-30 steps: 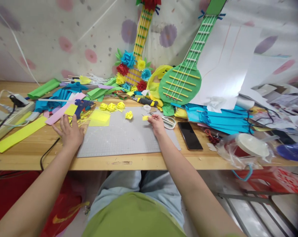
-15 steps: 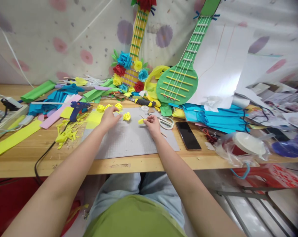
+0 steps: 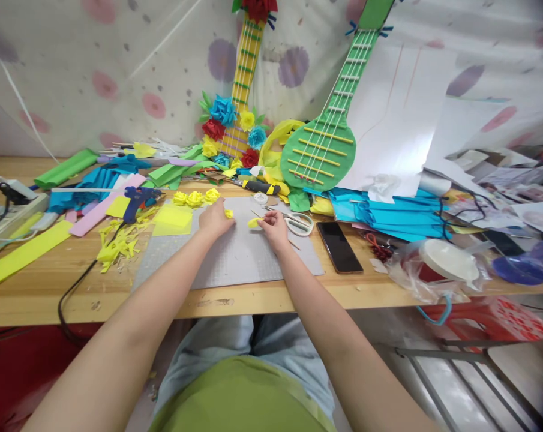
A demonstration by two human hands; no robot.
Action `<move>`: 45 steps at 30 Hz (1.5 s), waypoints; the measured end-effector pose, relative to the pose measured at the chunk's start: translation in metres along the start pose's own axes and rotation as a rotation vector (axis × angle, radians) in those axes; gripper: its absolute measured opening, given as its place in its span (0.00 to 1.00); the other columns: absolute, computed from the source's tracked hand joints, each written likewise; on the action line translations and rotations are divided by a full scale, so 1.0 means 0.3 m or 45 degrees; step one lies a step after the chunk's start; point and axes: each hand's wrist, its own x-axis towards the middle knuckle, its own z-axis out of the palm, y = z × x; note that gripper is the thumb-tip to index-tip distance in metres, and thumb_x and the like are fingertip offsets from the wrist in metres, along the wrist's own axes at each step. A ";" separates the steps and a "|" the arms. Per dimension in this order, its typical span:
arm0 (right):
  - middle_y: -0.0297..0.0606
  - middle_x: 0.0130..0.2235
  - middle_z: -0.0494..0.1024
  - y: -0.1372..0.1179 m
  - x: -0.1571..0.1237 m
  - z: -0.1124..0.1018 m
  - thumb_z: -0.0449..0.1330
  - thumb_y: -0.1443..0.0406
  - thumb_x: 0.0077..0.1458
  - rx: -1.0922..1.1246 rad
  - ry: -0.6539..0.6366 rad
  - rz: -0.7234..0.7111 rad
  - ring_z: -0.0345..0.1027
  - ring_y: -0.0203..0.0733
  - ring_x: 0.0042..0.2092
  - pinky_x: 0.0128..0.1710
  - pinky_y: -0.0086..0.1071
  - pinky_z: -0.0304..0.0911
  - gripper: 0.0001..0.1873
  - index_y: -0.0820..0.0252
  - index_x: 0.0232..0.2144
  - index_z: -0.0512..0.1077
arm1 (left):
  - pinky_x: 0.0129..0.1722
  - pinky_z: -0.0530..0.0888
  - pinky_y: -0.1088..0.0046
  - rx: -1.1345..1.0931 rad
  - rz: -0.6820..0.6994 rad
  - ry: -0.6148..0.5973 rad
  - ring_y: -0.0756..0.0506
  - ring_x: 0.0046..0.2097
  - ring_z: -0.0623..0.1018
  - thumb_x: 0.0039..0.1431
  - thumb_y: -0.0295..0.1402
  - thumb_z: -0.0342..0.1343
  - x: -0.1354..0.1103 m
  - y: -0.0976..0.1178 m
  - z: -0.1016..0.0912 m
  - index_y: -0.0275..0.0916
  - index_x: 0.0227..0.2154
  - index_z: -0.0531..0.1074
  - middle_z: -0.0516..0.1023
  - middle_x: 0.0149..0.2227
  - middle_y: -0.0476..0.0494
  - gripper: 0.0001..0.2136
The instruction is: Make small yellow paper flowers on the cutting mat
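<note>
My left hand (image 3: pixel 215 219) is at a small yellow paper flower (image 3: pixel 228 213) on the grey cutting mat (image 3: pixel 235 258). Its fingers close around the flower and partly cover it. Between the fingertips of my right hand (image 3: pixel 275 228) is a small yellow paper petal (image 3: pixel 254 222), held just above the mat. White-handled scissors (image 3: pixel 300 224) lie right beside that hand. Several more yellow paper flowers (image 3: pixel 195 198) sit in a row behind my left hand. Yellow paper squares (image 3: pixel 172 220) lie at the mat's left edge.
A blue glue gun (image 3: pixel 138 201) lies left, near yellow scraps (image 3: pixel 117 249). A black phone (image 3: pixel 339 247) is right of the mat. Behind stand a green paper lute (image 3: pixel 318 153) and a yellow one (image 3: pixel 245 78) with flowers. Blue paper (image 3: pixel 388 213) and a bagged tub (image 3: pixel 446 261) lie farther right.
My left hand has moved right and its fingers have closed on the single yellow flower. My right hand keeps the petal in nearly the same place. The view has shifted slightly.
</note>
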 end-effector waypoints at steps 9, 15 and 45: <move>0.24 0.23 0.67 -0.012 -0.021 0.002 0.62 0.65 0.33 -0.002 -0.145 0.003 0.62 0.31 0.27 0.35 0.35 0.62 0.18 0.56 0.29 0.59 | 0.48 0.61 0.57 -0.174 0.006 0.548 0.36 0.51 0.63 0.48 0.41 0.52 -0.143 0.043 0.029 0.36 0.45 0.62 0.64 0.48 0.32 0.21; 0.25 0.24 0.68 -0.038 -0.048 0.031 0.62 0.64 0.33 0.028 -0.361 -0.001 0.62 0.31 0.27 0.32 0.30 0.61 0.20 0.56 0.31 0.58 | 0.42 0.67 0.67 -0.627 0.417 0.272 0.47 0.42 0.70 0.48 0.33 0.52 -0.178 0.004 0.039 0.39 0.42 0.62 0.69 0.43 0.41 0.16; 0.44 0.46 0.63 -0.011 -0.010 0.281 0.59 0.64 0.39 -0.972 -0.348 -0.540 0.57 0.46 0.48 0.50 0.41 0.53 0.35 0.58 0.51 0.55 | 0.26 0.68 0.78 -1.896 -0.445 0.289 0.55 0.27 0.68 0.32 0.29 0.58 -0.146 -0.182 -0.031 0.36 0.23 0.64 0.67 0.26 0.52 0.11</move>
